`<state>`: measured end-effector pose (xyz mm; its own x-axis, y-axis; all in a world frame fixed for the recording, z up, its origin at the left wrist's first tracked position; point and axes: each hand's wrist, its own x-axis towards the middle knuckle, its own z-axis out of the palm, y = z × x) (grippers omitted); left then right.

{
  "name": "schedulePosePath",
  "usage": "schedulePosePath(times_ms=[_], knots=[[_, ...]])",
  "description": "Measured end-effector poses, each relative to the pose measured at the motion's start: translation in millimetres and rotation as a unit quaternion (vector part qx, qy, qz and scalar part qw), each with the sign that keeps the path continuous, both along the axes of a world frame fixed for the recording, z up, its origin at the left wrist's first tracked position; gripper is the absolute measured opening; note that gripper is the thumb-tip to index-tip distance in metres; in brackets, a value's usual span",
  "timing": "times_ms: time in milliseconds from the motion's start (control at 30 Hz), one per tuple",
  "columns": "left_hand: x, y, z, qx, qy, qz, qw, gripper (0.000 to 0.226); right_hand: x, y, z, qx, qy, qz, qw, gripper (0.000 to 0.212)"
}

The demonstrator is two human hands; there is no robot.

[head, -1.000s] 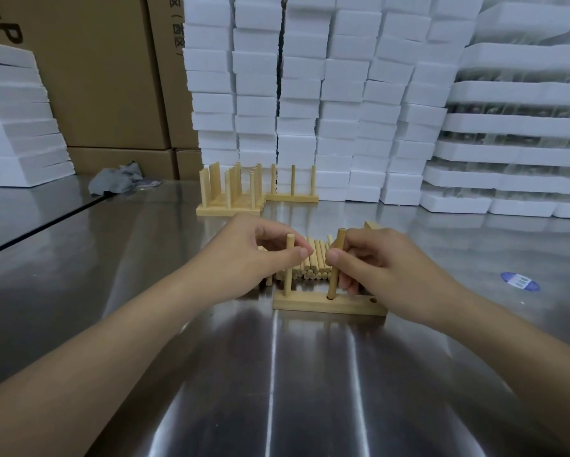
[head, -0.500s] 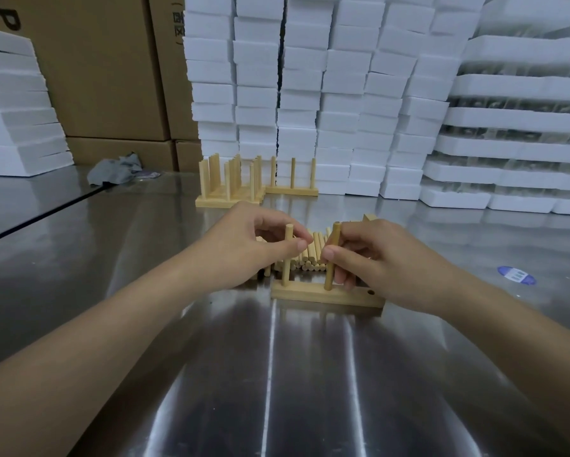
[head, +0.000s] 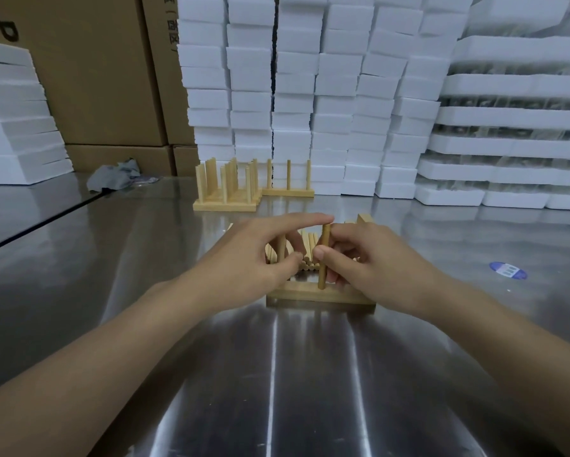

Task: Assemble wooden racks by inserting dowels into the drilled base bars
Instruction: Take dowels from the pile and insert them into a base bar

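Head view: the bar (head: 319,295) lies on the table (head: 310,374), close in front of the person, with loose dowels (head: 307,258) just behind it and finished racks (head: 225,192) farther back. The left hand (head: 260,258) has changed its hold. Thumb and a curled finger stay round the first dowel (head: 281,249), but the index finger now stretches straight across onto the top of the second dowel (head: 323,258). The right hand (head: 372,258) still pinches that dowel at mid-height. It leaned a moment ago; it now stands upright in the bar. I judge it is being pressed home. The end hole, seen earlier, is hidden under the right hand and probably still needs a dowel.
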<state>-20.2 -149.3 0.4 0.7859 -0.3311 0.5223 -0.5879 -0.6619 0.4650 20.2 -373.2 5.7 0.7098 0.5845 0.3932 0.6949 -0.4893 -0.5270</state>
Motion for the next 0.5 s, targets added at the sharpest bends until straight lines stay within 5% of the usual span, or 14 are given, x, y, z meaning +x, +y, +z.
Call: schedulePosePath(times_ms=[167,400,500], knots=[[2.9,3.3,-4.0,0.054,0.033,-0.011,0.998,0.095,-0.8,-1.1,-6.9,0.064,0.006,-0.007,0.998,0.029],[3.0,2.7,-4.8,0.053,0.051,-0.007,0.997,0.111,-4.1,2.5,-6.4,0.028,-0.023,-0.007,0.999,0.027],[2.7,1.5,-3.6,0.051,0.059,-0.003,0.997,0.111,-5.1,0.5,-2.2,0.087,0.007,-0.001,0.996,0.021]])
